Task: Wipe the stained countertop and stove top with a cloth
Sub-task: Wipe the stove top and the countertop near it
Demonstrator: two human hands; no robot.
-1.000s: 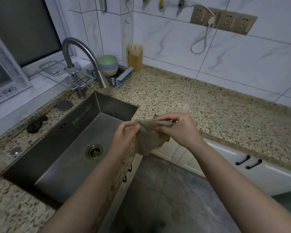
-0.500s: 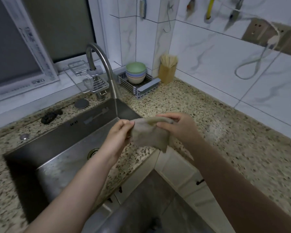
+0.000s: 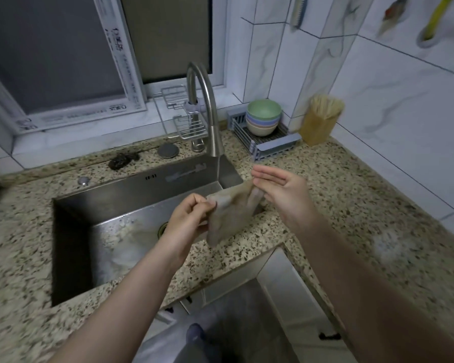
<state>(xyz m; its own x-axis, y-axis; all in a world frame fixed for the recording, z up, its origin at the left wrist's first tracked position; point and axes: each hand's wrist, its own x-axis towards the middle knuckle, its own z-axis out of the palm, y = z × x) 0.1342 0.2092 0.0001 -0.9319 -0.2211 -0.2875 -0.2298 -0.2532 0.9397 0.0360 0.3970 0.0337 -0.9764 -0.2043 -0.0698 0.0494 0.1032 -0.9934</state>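
Both hands (image 3: 192, 214) on cloth (image 3: 230, 214), hanging lengthwise.

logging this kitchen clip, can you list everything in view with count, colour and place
cloth: 1, beige, held over the sink's right edge
sink: 1, steel, set in the countertop
countertop: 1, speckled granite, around the sink
faucet: 1, steel, behind the sink
wire racks: 2, silver, on the faucet
bowls: 1 stack, green on top, on the drying rack
drying rack: 1, grey, back corner
chopstick holder: 1, tan, right of the bowls
scrubber: 1, dark, behind the sink
left hand: pinches the cloth's left corner
right hand: fingers straight, thumb on the cloth's right corner
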